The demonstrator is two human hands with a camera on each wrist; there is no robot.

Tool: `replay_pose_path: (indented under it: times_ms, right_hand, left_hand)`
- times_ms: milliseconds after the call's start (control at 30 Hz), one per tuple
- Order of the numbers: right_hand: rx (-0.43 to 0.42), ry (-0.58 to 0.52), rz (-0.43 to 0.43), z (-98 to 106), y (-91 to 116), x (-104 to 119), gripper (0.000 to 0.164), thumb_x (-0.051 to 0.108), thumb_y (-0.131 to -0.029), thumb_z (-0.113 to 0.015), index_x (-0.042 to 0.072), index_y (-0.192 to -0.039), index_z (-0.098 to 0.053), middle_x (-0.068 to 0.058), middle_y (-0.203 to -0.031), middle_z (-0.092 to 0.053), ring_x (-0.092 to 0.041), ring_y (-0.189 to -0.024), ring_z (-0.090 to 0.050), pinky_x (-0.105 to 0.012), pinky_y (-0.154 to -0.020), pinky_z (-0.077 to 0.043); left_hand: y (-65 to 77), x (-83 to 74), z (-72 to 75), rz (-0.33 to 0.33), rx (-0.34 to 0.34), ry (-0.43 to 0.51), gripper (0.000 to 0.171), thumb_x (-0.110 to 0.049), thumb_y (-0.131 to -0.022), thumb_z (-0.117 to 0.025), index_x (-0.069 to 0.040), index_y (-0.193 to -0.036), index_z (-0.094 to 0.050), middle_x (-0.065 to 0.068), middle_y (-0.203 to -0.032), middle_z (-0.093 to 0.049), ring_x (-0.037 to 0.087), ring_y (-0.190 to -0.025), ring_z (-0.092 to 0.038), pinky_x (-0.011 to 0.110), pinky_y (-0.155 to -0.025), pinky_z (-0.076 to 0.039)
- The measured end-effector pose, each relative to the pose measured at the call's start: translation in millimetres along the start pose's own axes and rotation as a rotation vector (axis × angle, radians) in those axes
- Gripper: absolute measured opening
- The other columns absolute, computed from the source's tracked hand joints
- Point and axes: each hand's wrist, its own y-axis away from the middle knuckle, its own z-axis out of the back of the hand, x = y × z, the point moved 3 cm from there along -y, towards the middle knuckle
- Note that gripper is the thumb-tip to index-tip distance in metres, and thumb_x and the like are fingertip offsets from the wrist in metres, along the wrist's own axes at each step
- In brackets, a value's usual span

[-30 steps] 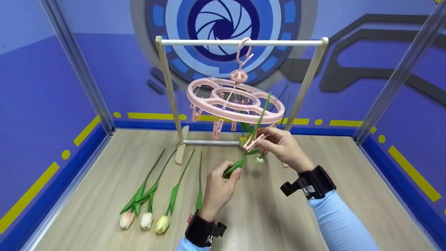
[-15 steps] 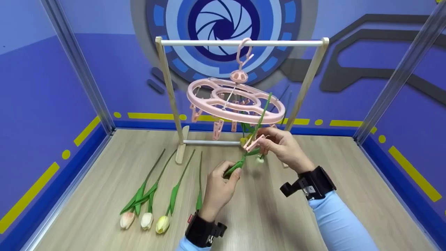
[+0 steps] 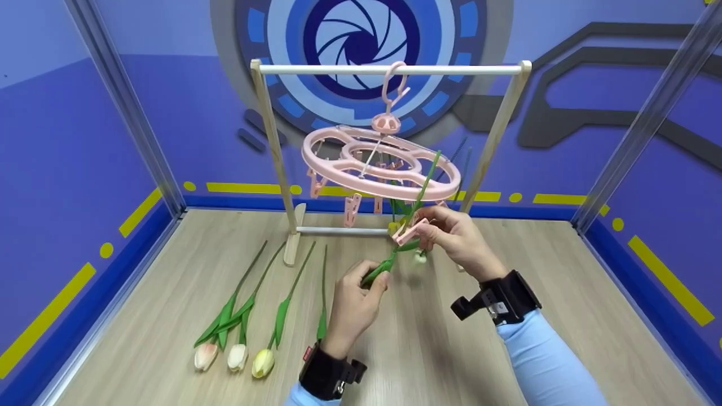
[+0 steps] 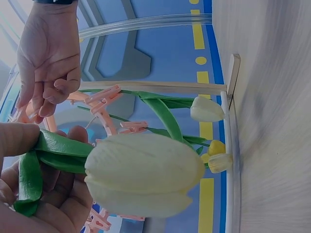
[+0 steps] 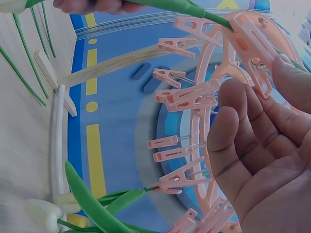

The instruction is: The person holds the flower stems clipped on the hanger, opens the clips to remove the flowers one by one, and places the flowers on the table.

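My left hand [image 3: 358,307] holds a white tulip [image 4: 146,174] by its green leaves and stem, just behind the bloom. The stem [image 3: 431,172] slants up past the front rim of a pink clip hanger [image 3: 350,179]. With thumb and fingers, my right hand [image 3: 465,245] pinches a pink clothespin [image 5: 250,41] hanging from that rim. In the right wrist view the stem passes at the clothespin's jaws; whether they grip it cannot be told. Another white tulip [image 4: 206,109] and a yellow tulip [image 4: 216,147] hang bloom-down from clips behind.
A wooden rack with a white top bar [image 3: 316,69] carries the hanger. On the table's left lie a pinkish tulip [image 3: 206,357], a white one and a pale yellow tulip [image 3: 263,363]. A further stem [image 3: 323,293] runs behind the left wrist. More clothespins [image 3: 352,210] dangle below the rim.
Hardly anything differs. The right hand and the clothespin have shifted very slightly left, while the left hand keeps its place on the tulip.
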Motion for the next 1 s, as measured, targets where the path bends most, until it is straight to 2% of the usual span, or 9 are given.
replay_pose_path:
  times_ms: [267,433,567,1000]
  right_hand:
    - [-0.025,-0.027,0.012,-2.0,0.1,-2.8,0.023,0.002,-0.103,-0.060,-0.015,-0.117,-0.062,-0.004,-0.095,-0.068,-0.012,-0.071,-0.062,-0.025,-0.064,-0.054]
    - [-0.033,-0.048,0.013,-2.6,0.7,-3.8,0.022,0.003,-0.103,-0.061,-0.016,-0.115,-0.062,-0.001,-0.094,-0.069,-0.011,-0.071,-0.061,-0.024,-0.064,-0.053]
    - [-0.042,-0.063,0.022,-3.2,0.1,-4.9,0.021,0.001,-0.103,-0.060,-0.017,-0.112,-0.061,-0.003,-0.092,-0.068,-0.011,-0.070,-0.060,-0.026,-0.063,-0.053]
    - [-0.057,-0.038,0.010,-2.6,2.9,-2.9,0.019,0.002,-0.103,-0.061,-0.014,-0.111,-0.063,-0.001,-0.093,-0.069,-0.012,-0.070,-0.060,-0.026,-0.064,-0.052]
  left_hand:
    - [0.3,0.1,1.2,0.020,0.001,0.002,0.010,-0.015,-0.103,-0.065,-0.008,-0.100,-0.071,0.002,-0.087,-0.067,0.011,-0.076,-0.062,0.026,-0.065,-0.053]
    - [-0.2,0.6,1.7,0.003,-0.002,0.005,0.011,-0.015,-0.103,-0.065,-0.007,-0.099,-0.071,0.002,-0.087,-0.068,0.011,-0.075,-0.062,0.025,-0.064,-0.052]
    - [-0.8,0.8,2.3,-0.008,-0.004,-0.001,0.010,-0.014,-0.102,-0.066,-0.007,-0.099,-0.072,0.002,-0.086,-0.068,0.012,-0.074,-0.062,0.026,-0.065,-0.053]
    - [-1.5,-1.8,3.6,-0.038,-0.016,-0.025,0.007,-0.011,-0.101,-0.067,-0.007,-0.101,-0.073,0.002,-0.087,-0.069,0.012,-0.076,-0.066,0.026,-0.065,-0.055]
